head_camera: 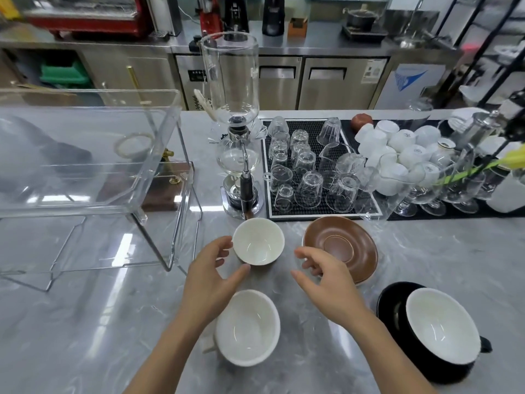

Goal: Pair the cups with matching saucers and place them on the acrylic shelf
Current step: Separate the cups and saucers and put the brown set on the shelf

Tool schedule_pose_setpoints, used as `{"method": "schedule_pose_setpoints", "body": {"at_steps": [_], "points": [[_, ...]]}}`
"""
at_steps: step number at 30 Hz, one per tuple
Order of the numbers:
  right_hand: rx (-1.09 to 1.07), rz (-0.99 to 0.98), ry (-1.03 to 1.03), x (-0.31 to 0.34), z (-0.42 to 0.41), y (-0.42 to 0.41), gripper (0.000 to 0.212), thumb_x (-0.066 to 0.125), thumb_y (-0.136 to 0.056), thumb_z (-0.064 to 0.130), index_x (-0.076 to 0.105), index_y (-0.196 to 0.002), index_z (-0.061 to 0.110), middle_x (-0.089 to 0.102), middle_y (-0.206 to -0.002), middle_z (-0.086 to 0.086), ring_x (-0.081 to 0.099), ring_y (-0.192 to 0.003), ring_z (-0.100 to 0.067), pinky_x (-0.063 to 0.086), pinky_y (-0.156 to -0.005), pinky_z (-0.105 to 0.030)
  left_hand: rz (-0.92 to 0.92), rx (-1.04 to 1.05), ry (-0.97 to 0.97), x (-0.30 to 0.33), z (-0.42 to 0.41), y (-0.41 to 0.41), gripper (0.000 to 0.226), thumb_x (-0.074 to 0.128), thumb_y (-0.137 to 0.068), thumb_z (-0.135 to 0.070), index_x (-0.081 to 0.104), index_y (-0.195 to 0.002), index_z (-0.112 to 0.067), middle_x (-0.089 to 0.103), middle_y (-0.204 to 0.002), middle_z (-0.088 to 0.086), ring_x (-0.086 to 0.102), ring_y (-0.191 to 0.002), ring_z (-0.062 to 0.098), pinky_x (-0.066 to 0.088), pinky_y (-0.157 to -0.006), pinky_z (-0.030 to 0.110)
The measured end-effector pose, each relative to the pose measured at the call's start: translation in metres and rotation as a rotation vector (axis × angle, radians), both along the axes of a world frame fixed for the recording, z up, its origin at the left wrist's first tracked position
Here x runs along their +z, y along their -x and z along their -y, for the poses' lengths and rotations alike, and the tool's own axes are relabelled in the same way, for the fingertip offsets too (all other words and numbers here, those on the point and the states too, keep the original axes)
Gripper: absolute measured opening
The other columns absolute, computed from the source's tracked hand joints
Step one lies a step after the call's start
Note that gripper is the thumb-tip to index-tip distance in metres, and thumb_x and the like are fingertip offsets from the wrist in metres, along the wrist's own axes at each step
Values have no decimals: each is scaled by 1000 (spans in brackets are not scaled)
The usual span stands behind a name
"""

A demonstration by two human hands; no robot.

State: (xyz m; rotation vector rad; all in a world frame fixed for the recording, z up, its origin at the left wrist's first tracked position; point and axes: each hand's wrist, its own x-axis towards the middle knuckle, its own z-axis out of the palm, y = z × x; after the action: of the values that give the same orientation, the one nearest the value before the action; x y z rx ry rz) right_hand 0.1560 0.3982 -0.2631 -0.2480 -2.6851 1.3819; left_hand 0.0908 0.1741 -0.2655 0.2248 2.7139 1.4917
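A cup with a white inside and a dark brown outside (pixel 258 241) stands on the marble counter. My left hand (pixel 213 277) curves around its left side, fingertips at the rim, holding nothing. My right hand (pixel 324 282) hovers with spread fingers between that cup and a brown saucer (pixel 341 247), over the saucer's near left edge. A white cup (pixel 247 327) stands close in front of me. A black cup (pixel 443 331) sits on a black saucer (pixel 393 300) at the right. The clear acrylic shelf (pixel 85 177) stands at the left.
A glass siphon coffee maker (pixel 237 137) stands just behind the brown cup. A black mat with several upturned glasses (pixel 306 169) and a pile of white cups (pixel 397 149) with stemmed glasses fill the back right. A steel counter runs along the far side.
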Motion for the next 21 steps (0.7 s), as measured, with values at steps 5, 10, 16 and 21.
{"method": "schedule_pose_setpoints", "body": {"at_steps": [5, 10, 16, 21], "points": [[38, 83, 12, -5, 8, 8, 24, 71, -86, 24, 69, -110, 23, 68, -92, 13, 58, -71, -4, 46, -66, -13, 85, 22, -9, -7, 3, 3, 54, 83, -78, -28, 60, -127, -24, 66, -110, -12, 65, -95, 5, 54, -81, 23], [74, 172, 29, -13, 19, 7, 20, 71, -87, 30, 71, -106, 23, 68, -81, 9, 60, -67, -6, 46, -64, -10, 167, 26, -8, -10, 6, -2, 45, 83, -78, -30, 63, -119, -28, 69, -105, -13, 67, -80, 2, 55, -69, 15], [-99, 102, 76, -14, 12, 5, 6, 70, -88, 19, 71, -85, 23, 66, -71, 9, 53, -57, 0, 43, -58, -10, 144, 71, -16, -4, 2, -7, 21, 81, -79, -27, 65, -94, -27, 70, -85, -11, 63, -73, 2, 51, -63, 19], [-282, 30, 101, -5, -14, 2, 13, 70, -87, 14, 69, -76, 22, 65, -64, 5, 55, -57, -1, 46, -56, -13, 89, 14, -101, 16, -21, -12, 15, 78, -82, -22, 65, -76, -24, 67, -71, -10, 56, -57, 3, 45, -56, 14]]}}
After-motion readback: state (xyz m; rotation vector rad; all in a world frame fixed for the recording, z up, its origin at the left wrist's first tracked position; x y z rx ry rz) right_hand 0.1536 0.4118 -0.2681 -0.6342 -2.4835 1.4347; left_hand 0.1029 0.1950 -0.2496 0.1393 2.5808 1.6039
